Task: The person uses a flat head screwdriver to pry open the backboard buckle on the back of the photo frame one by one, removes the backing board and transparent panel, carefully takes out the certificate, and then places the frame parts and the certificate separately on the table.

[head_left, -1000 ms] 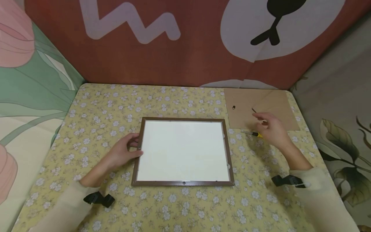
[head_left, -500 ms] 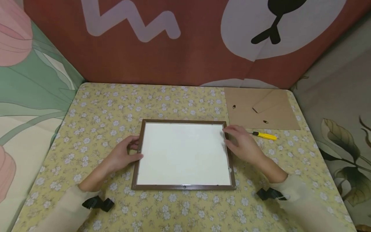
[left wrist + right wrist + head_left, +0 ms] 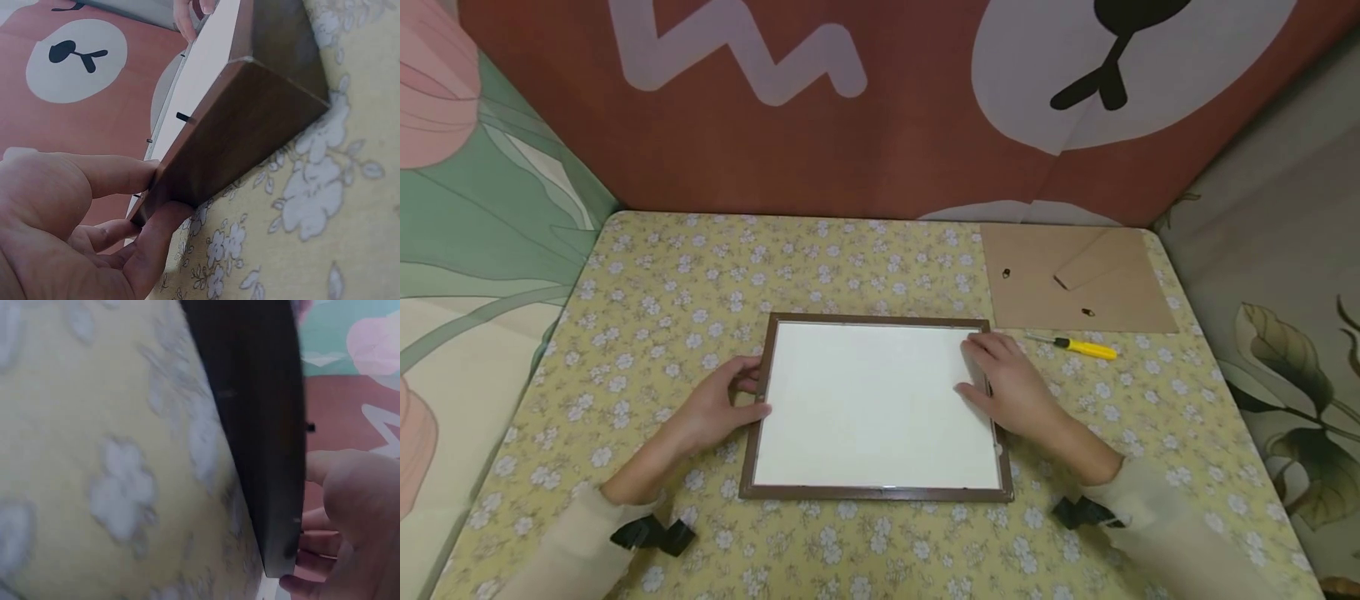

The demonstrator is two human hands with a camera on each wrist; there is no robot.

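Observation:
A brown picture frame (image 3: 880,493) lies on the table with a plain white panel (image 3: 865,400) inside it. Small dark tabs (image 3: 183,117) show along its inner edge in the left wrist view. My left hand (image 3: 711,408) grips the left side of the frame, thumb on top and fingers at the outer side and underneath. On the right, my right hand (image 3: 1011,383) reaches over the frame's side, its thumb and fingertips resting on the white panel. The right wrist view shows this hand (image 3: 362,512) beside the dark outer side of the frame, its fingers extended.
A brown board (image 3: 1120,258) lies at the table's back right, bearing two small dark metal pieces. Just in front of it is a screwdriver (image 3: 1086,347) with a yellow handle. The table has a yellow floral cloth (image 3: 700,283); printed fabric walls (image 3: 880,150) stand behind and beside it.
My right hand has moved left from the brown board onto the frame's right side and panel. The screwdriver and a second small metal piece are now uncovered. The frame has shifted slightly toward me.

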